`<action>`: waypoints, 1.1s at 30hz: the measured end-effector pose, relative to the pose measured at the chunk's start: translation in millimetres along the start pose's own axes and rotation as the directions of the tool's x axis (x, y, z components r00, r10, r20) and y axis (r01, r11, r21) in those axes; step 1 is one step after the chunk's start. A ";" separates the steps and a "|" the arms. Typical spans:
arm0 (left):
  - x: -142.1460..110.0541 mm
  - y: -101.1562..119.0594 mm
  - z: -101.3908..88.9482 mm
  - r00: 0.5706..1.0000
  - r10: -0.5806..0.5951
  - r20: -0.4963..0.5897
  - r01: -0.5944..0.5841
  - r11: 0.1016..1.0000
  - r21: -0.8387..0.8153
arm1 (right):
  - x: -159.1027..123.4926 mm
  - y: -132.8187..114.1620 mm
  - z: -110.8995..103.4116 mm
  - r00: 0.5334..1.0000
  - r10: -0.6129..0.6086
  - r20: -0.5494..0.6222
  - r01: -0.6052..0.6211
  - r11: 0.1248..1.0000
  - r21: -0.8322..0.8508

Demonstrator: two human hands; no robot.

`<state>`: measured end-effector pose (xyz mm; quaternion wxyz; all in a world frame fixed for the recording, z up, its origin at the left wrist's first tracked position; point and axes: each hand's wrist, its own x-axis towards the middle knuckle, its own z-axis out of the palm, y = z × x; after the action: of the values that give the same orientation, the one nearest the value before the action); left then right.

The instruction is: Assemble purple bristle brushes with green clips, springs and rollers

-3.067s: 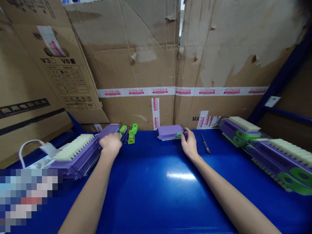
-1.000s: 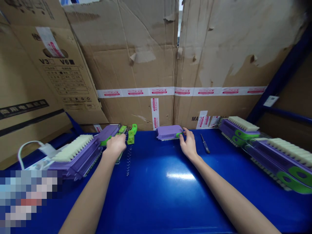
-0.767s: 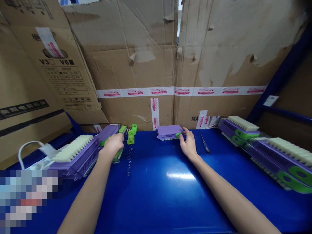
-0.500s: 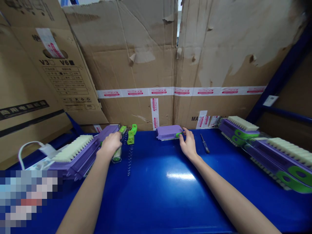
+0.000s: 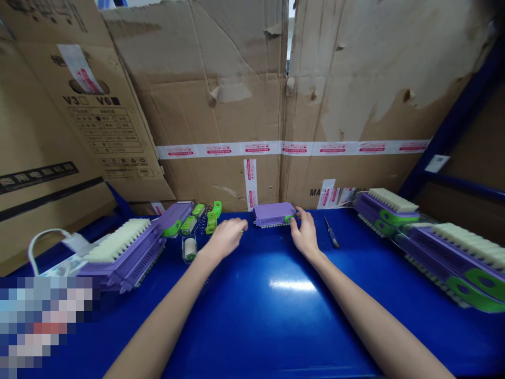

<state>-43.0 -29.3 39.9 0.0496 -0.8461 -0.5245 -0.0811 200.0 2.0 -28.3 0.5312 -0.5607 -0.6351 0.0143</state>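
Observation:
A small purple brush block [image 5: 274, 213] with a green tab lies at the back of the blue table [image 5: 276, 316]. My right hand [image 5: 305, 232] grips its right end, fingers curled round the green tab. My left hand [image 5: 226, 237] hovers just left of the block, fingers curled together and pointing at it; what they hold, if anything, is hidden. A clear roller with a white and green end [image 5: 190, 247] lies on the table left of that hand. Loose green clips [image 5: 213, 215] sit behind it.
Purple brush heads with white bristles are stacked at the left [image 5: 122, 246] and along the right [image 5: 437, 243]. A small screwdriver [image 5: 332, 233] lies right of my right hand. Cardboard boxes [image 5: 236, 105] wall off the back and left.
My left hand let go of the roller by the left brush stack and moved right toward the purple block. The right hand has stayed on the block. My left forearm now covers the spot where the spring lay.

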 end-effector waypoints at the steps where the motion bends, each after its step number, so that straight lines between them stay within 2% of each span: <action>1: 1.1 7.2 7.2 0.999 0.055 -0.002 -0.055 0.998 0.010 | 0.0 -0.4 -0.2 1.000 0.001 0.002 -0.001 1.000 -0.001; 5: 0.7 24.2 22.9 0.986 0.161 0.040 -0.162 0.987 0.024 | 0.1 -0.8 -0.4 1.000 -0.011 0.002 0.011 1.000 -0.010; 8: -1.8 26.8 17.8 0.991 0.132 0.002 -0.131 0.985 0.111 | 0.4 -0.7 -0.7 0.999 -0.032 0.008 0.032 0.999 -0.037; 10: -4.1 26.7 9.8 0.999 0.033 -0.039 -0.024 0.979 0.201 | 0.8 -1.8 -2.0 0.998 -0.059 0.006 0.059 0.996 -0.069; 12: -7.3 26.5 1.2 0.990 -0.124 -0.073 0.139 0.954 0.266 | 0.9 -4.8 -4.3 0.994 -0.109 0.000 0.108 0.987 -0.115; 16: -14.9 24.6 -12.6 0.903 -0.424 -0.077 0.427 0.857 0.290 | -0.7 -16.0 -10.6 0.970 -0.241 0.027 0.241 0.948 -0.209; 19: -18.1 19.9 -18.5 0.850 -0.526 0.027 0.498 0.819 0.284 | -3.4 -25.6 -14.0 0.930 -0.352 0.102 0.366 0.906 -0.214; 22: -17.6 13.6 -19.7 0.838 -0.530 0.128 0.479 0.828 0.292 | -5.9 -32.4 -15.1 0.884 -0.408 0.229 0.453 0.868 -0.201; 26: -14.9 8.7 -16.6 0.848 -0.486 0.210 0.419 0.859 0.292 | -8.0 -34.9 -14.3 0.805 -0.386 0.450 0.498 0.852 -0.161; 30: -13.5 11.1 -14.6 0.881 -0.379 0.281 0.312 0.915 0.257 | -9.5 -32.8 -13.2 0.731 -0.311 0.607 0.450 0.889 -0.086; 33: -12.1 13.4 -12.6 0.909 -0.292 0.298 0.247 0.952 0.180 | -10.0 -30.6 -11.7 0.707 -0.218 0.673 0.377 0.921 -0.099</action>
<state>-37.4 -48.0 50.0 0.0105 -0.7616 -0.6419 0.0883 184.8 -23.4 -11.0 0.2042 -0.4671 -0.8590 0.0483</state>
